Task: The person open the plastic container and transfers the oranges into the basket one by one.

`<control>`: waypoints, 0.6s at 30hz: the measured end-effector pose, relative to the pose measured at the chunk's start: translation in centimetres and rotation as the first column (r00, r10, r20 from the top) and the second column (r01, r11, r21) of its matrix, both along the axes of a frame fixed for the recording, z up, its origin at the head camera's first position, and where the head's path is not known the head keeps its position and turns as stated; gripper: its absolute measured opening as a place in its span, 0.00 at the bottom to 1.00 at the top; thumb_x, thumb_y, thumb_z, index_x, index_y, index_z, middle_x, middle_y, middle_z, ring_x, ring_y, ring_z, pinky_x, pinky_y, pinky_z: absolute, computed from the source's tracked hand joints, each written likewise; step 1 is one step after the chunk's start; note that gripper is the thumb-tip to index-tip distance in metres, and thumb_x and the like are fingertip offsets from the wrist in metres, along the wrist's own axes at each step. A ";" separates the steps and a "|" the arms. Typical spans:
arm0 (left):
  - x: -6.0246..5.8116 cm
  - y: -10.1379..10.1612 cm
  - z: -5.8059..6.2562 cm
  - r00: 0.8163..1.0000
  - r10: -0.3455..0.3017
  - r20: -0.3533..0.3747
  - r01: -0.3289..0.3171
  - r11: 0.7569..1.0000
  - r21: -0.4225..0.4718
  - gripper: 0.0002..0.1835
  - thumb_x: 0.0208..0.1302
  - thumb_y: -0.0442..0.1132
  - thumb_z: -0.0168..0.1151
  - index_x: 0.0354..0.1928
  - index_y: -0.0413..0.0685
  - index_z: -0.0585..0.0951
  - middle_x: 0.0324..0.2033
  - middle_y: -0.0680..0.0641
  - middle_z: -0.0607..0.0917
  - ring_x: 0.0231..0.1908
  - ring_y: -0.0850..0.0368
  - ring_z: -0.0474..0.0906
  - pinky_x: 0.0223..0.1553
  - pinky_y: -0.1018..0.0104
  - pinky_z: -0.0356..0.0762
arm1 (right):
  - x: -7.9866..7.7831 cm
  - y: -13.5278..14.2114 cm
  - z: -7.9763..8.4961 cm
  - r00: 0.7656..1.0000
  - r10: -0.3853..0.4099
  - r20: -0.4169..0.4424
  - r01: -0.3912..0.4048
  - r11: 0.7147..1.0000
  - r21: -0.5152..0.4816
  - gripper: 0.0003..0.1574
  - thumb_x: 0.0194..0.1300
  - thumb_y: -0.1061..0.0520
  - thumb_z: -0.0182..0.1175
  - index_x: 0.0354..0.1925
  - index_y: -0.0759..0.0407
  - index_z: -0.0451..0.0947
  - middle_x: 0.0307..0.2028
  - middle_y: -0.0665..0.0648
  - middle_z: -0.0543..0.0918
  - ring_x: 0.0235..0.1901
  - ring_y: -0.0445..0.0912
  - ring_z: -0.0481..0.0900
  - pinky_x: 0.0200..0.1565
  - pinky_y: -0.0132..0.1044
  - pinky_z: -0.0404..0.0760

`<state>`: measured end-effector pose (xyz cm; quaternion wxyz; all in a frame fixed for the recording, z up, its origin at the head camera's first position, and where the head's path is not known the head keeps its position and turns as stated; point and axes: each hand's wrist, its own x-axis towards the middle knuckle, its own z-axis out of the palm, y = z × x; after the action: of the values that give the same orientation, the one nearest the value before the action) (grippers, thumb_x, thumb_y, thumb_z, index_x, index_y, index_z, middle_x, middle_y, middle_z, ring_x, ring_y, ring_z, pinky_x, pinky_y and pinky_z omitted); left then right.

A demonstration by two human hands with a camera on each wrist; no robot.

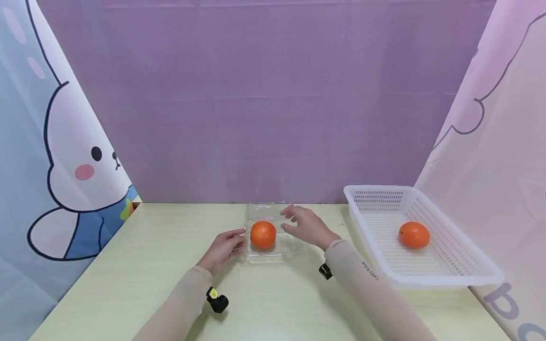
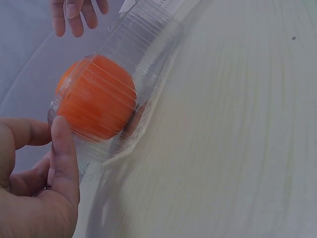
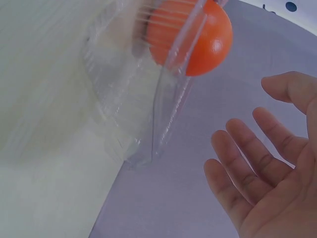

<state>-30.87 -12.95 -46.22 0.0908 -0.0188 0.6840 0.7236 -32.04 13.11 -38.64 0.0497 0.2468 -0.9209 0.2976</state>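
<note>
A clear plastic box (image 1: 260, 258) stands on the table with an orange (image 1: 263, 235) in its left part. Its transparent lid (image 1: 262, 210) appears raised at the back. My left hand (image 1: 223, 248) is at the box's left side; in the left wrist view, the thumb and index finger (image 2: 63, 158) pinch the rim beside the orange. To the right, my right hand (image 1: 309, 226) hovers over the box, holding nothing. The right wrist view shows its fingers (image 3: 252, 158) spread and slightly bent, apart from the plastic.
On the right of the table (image 1: 170, 265) stands a white perforated basket (image 1: 362, 232) with a second orange (image 1: 414, 235) in it. A purple cloth (image 1: 273, 104) hangs behind the table, and printed cloths (image 1: 85, 118) flank it.
</note>
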 end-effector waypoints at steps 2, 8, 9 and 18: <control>0.0 0.0 0.0 1.000 0.000 0.000 0.000 1.000 0.002 0.19 0.63 0.34 0.55 0.56 0.38 0.73 0.41 0.39 0.77 0.41 0.49 0.74 0.47 0.57 0.76 | -0.1 -0.3 -0.3 1.000 0.001 0.008 -0.001 1.000 0.006 0.21 0.58 0.48 0.60 0.51 0.50 0.74 0.45 0.48 0.78 0.43 0.47 0.76 0.43 0.38 0.75; 0.0 0.0 0.0 1.000 0.002 0.008 -0.002 1.000 -0.005 0.19 0.62 0.34 0.55 0.56 0.39 0.73 0.41 0.40 0.77 0.40 0.51 0.74 0.46 0.59 0.76 | -0.1 -1.1 -0.7 1.000 0.013 0.025 -0.013 1.000 0.000 0.22 0.58 0.49 0.60 0.51 0.52 0.74 0.47 0.51 0.77 0.44 0.47 0.75 0.45 0.39 0.75; 0.0 0.0 -0.1 1.000 -0.001 0.002 0.001 1.000 -0.009 0.19 0.63 0.34 0.55 0.56 0.39 0.73 0.41 0.40 0.77 0.40 0.51 0.74 0.46 0.59 0.76 | 0.0 -1.2 -0.7 0.999 0.015 0.033 -0.015 1.000 -0.006 0.23 0.58 0.49 0.60 0.52 0.53 0.74 0.47 0.52 0.77 0.44 0.47 0.75 0.45 0.40 0.75; 0.0 -0.1 -0.1 1.000 0.007 0.013 -0.007 1.000 0.000 0.19 0.63 0.34 0.55 0.56 0.39 0.73 0.42 0.39 0.76 0.41 0.50 0.73 0.45 0.60 0.76 | -0.1 -2.3 -1.5 0.996 0.019 0.090 -0.017 1.000 -0.026 0.25 0.58 0.50 0.62 0.53 0.55 0.73 0.50 0.55 0.76 0.46 0.48 0.74 0.47 0.41 0.75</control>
<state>-30.91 -13.02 -46.28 0.0927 -0.0257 0.6832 0.7239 -32.16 10.81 -40.19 0.0086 0.2407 -0.9162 0.3204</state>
